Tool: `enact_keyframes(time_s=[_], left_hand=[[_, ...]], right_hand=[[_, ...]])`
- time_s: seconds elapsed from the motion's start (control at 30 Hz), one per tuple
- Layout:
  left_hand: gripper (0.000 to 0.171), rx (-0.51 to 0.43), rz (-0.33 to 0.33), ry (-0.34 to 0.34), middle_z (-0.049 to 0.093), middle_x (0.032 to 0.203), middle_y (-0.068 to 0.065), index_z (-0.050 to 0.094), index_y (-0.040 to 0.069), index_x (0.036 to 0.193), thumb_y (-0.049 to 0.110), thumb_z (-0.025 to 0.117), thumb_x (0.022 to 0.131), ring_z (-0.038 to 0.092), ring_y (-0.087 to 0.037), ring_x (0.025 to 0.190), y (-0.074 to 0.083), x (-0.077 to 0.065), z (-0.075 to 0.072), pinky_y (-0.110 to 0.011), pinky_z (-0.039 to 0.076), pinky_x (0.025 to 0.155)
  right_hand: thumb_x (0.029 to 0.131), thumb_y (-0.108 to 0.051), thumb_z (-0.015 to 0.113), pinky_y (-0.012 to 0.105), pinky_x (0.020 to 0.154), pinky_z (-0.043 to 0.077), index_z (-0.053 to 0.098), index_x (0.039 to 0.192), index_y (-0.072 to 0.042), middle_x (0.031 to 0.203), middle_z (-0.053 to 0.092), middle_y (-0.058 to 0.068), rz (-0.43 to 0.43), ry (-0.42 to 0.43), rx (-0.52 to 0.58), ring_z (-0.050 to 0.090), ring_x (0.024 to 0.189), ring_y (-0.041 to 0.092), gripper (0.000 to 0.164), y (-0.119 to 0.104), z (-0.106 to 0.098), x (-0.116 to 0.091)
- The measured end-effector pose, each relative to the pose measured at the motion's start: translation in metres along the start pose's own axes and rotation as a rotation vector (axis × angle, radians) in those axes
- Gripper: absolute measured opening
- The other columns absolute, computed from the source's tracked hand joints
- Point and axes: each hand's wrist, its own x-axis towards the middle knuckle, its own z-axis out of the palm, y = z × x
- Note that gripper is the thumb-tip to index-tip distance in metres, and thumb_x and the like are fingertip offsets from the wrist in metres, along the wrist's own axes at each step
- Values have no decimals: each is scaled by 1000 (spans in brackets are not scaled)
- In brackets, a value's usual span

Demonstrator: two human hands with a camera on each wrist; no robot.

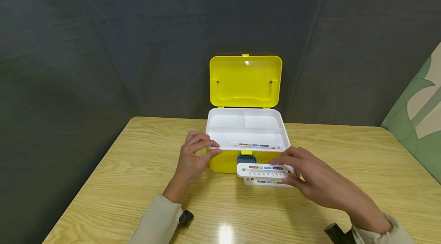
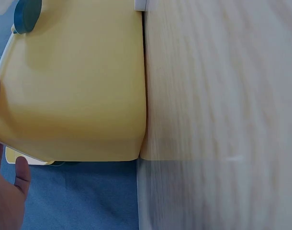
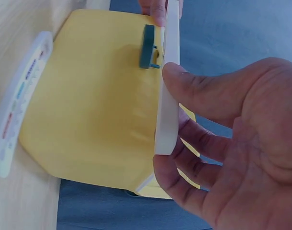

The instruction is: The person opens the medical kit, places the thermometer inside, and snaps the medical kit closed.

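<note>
My right hand holds a slim white case by its right end, in front of the yellow storage box. Coloured labels and a small scale are printed on it; its edge faces the right wrist view, thumb on one side and fingers on the other. Below it, a similar white case lies on the table beside the box's front. My left hand pinches the front left rim, thumb outside and fingers over the edge. Inside the box's white tray, another printed strip lies along the front compartment.
The yellow lid stands open at the back. A dark blue latch hangs on the box's front. Everything stands on a wooden table, with a dark curtain behind its far edge.
</note>
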Motion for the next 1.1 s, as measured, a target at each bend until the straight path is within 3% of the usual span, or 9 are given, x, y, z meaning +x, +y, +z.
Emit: enact_keyframes(time_s=[0.3,0.77,1.1], left_hand=[[14,-43,-1,8,67,86,-3,79,10,85,2,85,74,51,-19,96,-2,-1,-4,-27,44,87],[14,-76,-20,-11,67,88,-4,79,10,86,4,85,75,51,-20,95,2,2,-2,-27,44,87],[14,-73,-36,-17,67,88,-4,79,10,87,6,85,75,51,-20,95,5,3,1,-28,44,85]], right_hand=[[83,-12,80,26,76,46,68,124,-26,113,63,-6,-16,63,-21,51,93,8,45,-7,-7,10],[88,-12,75,28,76,45,67,126,-25,116,62,-3,6,73,-6,52,96,13,41,-11,-19,19],[89,-13,75,37,79,47,67,126,-24,120,63,4,22,95,-6,53,99,19,40,-14,-25,24]])
